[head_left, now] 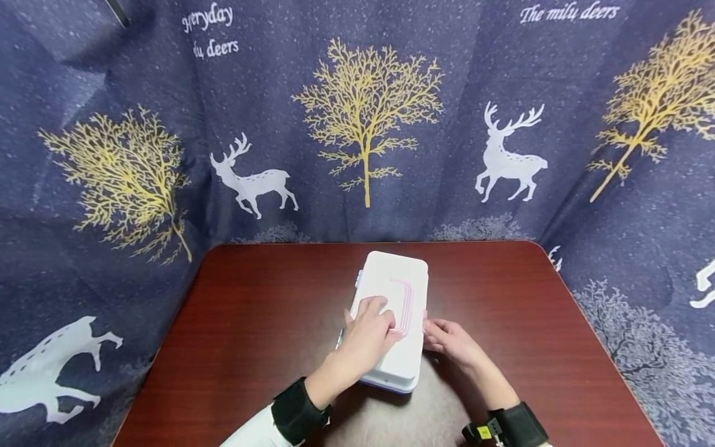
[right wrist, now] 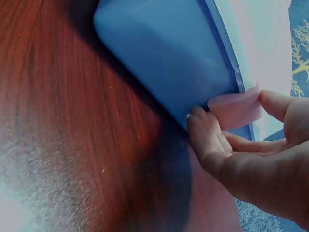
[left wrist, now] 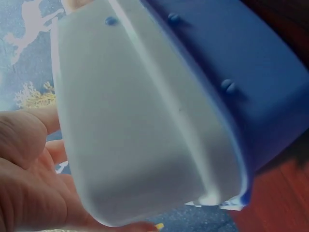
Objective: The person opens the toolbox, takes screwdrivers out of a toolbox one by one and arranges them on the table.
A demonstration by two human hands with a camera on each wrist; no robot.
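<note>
A box with a white lid (head_left: 385, 267) and a blue base (right wrist: 159, 53) rests on the table, its long side running away from me. A pink handle (head_left: 409, 304) lies folded down on the lid. My left hand (head_left: 363, 332) rests on top of the lid, fingers spread over it beside the handle. At the right side, my right hand (head_left: 449, 341) has its thumb on one end of a pink latch (right wrist: 236, 108) and its fingertips by the other end, against the blue side. Part of the lid is hidden under the left hand.
The box stands on a dark red wooden table (head_left: 268, 298) with rounded far corners. A blue curtain (head_left: 346, 112) printed with deer and trees hangs around its far side and both flanks. Black bands (head_left: 301, 410) circle both wrists.
</note>
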